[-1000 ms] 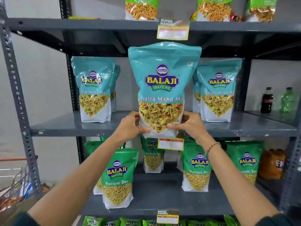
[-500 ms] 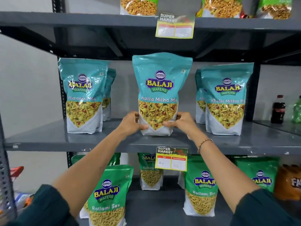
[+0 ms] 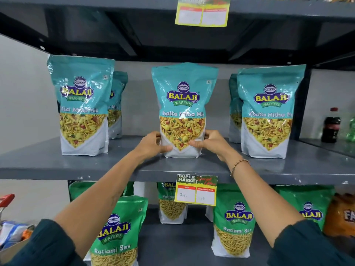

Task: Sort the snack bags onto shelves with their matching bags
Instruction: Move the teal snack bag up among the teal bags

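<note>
A teal Khatta Mitha Mix bag stands upright in the middle of the grey middle shelf. My left hand grips its lower left edge and my right hand grips its lower right edge. Matching teal bags stand on the same shelf: one at the left with another behind it, and one at the right with another behind it.
Green Ratlami Sev bags fill the shelf below. A price tag hangs from the middle shelf's front edge, another from the shelf above. Drink bottles stand at far right. A cart with a red handle is at lower left.
The teal bag went from held up in front of the shelf down and back onto the middle shelf, between the other teal bags. Both hands stay on its bottom corners.
</note>
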Motion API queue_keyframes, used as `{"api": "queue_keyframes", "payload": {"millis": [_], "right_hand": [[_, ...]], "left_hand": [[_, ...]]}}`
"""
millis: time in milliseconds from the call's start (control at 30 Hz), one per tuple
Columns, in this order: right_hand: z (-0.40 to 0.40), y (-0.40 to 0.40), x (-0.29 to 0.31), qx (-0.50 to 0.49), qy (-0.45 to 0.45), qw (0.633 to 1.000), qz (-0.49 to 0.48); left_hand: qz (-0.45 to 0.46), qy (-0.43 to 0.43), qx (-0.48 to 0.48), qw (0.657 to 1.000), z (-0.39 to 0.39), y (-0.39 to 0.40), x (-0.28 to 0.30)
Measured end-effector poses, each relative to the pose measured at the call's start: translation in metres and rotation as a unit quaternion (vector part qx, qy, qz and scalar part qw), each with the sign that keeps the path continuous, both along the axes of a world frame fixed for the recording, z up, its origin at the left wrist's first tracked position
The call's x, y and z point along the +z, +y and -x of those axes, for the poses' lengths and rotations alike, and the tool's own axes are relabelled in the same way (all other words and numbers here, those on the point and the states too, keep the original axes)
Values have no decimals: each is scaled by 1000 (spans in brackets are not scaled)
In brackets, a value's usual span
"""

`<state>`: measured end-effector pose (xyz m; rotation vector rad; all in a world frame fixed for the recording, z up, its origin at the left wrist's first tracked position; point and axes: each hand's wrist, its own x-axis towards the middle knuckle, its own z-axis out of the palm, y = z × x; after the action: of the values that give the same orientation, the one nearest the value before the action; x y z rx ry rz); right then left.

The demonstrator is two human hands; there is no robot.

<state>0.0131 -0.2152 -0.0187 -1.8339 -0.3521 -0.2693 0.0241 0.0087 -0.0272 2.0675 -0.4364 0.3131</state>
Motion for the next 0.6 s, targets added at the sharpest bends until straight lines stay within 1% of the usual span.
{"api": "queue_keyframes", "payload": {"millis": [300,400,600], "right_hand": [[5,0,2,28,9,999,23],[6,-1,0,36,14,999,18],[6,-3,-7,12,9,1000,16]], "left_hand": [[-11,11,-21,1000,6,0,-2],[-23,4,-19,1000,8,-1,-5],[-39,-6,-6,999,11,-7,-5]]}}
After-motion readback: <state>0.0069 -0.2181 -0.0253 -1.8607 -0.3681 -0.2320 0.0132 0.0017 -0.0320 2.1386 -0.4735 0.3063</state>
